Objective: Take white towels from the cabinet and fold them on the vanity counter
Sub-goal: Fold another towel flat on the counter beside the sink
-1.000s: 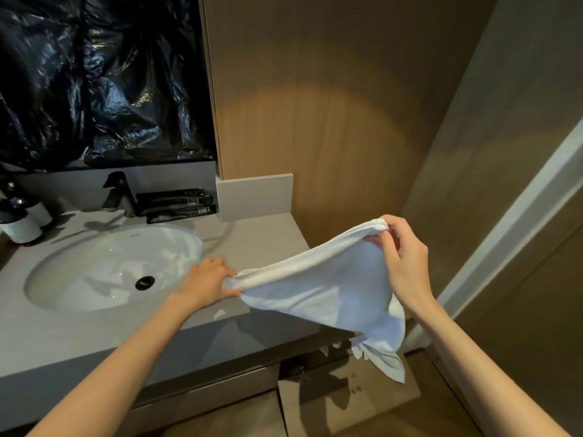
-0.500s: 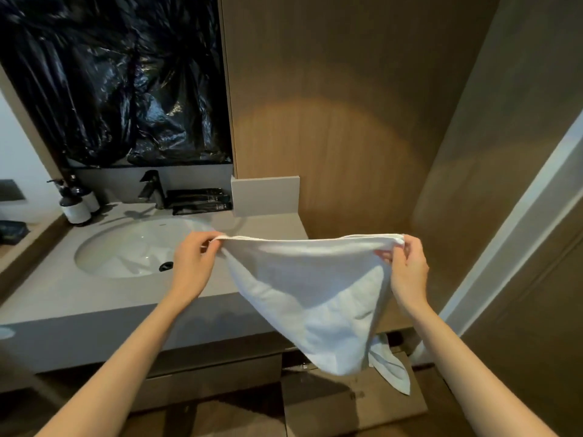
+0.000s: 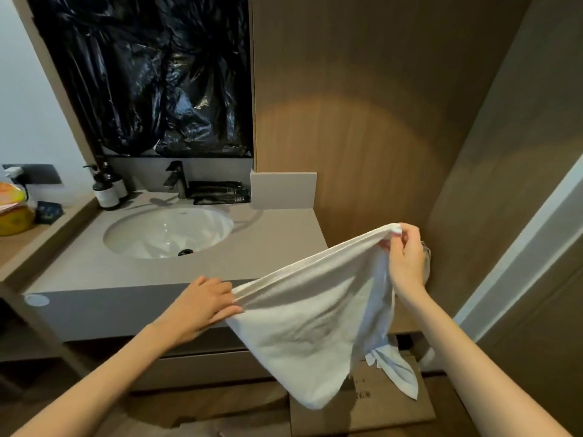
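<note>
Two dark soap bottles stand at the far left of the grey counter, beside a black tap and a white oval sink. In front of the counter's front edge, our left hand pinches one top corner of a white towel. The towel slopes up to the right in mid-air, off the counter, and its lower part hangs in a loose point. Our right hand, held higher, grips the other corner with curled fingers. Below, a cardboard box sits on the floor.
</note>
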